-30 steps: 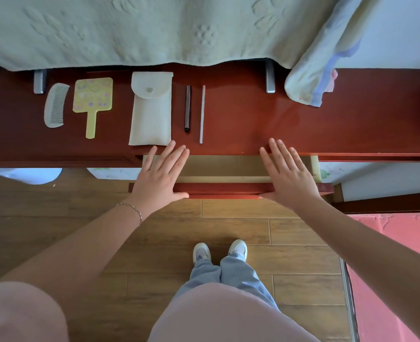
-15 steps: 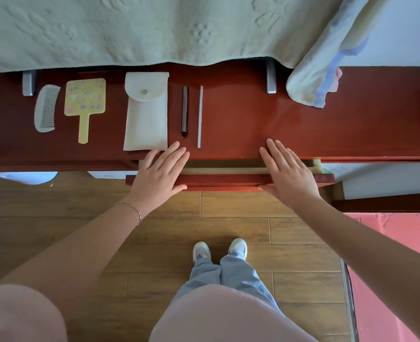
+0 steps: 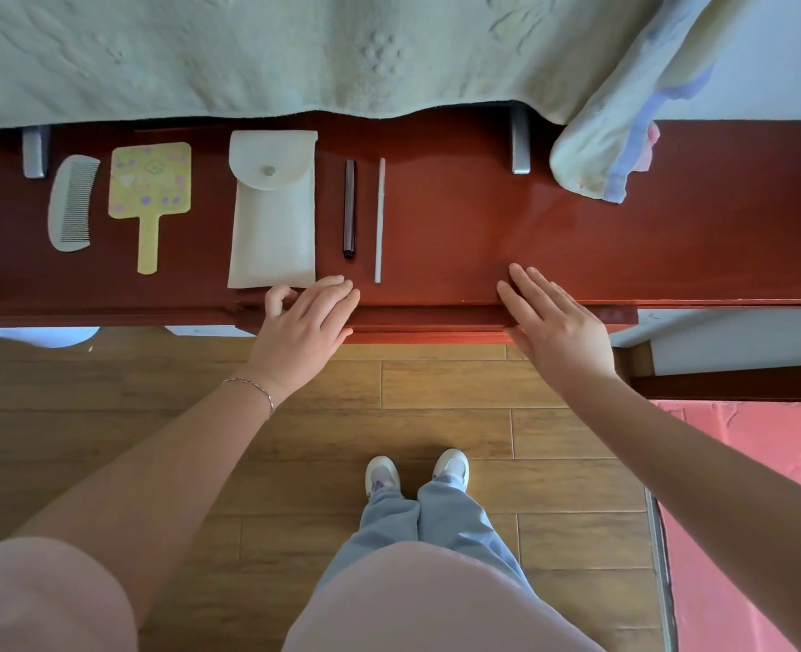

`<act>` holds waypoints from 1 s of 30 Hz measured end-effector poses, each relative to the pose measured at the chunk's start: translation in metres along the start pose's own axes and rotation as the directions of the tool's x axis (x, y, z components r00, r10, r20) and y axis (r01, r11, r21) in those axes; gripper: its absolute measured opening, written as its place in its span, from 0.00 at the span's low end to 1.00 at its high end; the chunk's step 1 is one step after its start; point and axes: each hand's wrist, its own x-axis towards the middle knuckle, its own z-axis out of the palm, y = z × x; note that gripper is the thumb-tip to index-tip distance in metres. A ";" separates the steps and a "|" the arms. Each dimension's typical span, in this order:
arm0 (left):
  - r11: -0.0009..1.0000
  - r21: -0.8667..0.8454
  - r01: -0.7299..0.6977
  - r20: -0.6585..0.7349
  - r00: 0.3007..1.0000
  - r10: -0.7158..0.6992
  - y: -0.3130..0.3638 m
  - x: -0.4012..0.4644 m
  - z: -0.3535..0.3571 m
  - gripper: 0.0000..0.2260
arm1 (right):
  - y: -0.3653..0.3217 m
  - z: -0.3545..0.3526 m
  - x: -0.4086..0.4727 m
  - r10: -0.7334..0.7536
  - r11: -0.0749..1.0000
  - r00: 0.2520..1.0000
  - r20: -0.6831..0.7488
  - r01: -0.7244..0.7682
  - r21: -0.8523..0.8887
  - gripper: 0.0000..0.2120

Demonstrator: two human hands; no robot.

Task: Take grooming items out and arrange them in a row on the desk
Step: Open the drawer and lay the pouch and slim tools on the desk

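Red-brown drawer [image 3: 429, 322] now pushed shut under both flat, open hands [image 3: 307, 322] [image 3: 556, 324].

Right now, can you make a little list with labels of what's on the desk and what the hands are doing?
row, left to right: comb, mirror, pouch, dark pen, white stick
desk: red-brown wood
drawer: pushed in, front nearly flush
left hand: fingers flat on drawer front
right hand: fingers flat on drawer front
cloth: hangs onto the desk's right part
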 end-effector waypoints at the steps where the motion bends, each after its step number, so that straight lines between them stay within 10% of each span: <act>1: 1.000 -0.008 0.006 -0.005 1.000 -0.006 0.001 0.001 0.001 0.15 | 0.001 0.001 0.000 -0.004 1.000 1.000 -0.020 0.004 0.003 0.19; 24: 0.998 -0.059 0.039 -0.007 0.999 -0.039 0.000 0.016 0.006 0.16 | -0.001 0.003 0.008 0.010 1.000 0.993 -0.115 -0.009 0.013 0.22; 30: 0.989 -0.125 0.084 0.095 0.993 -0.073 0.011 0.026 -0.020 0.12 | -0.007 -0.005 0.005 0.103 0.992 0.991 0.088 -0.108 0.057 0.23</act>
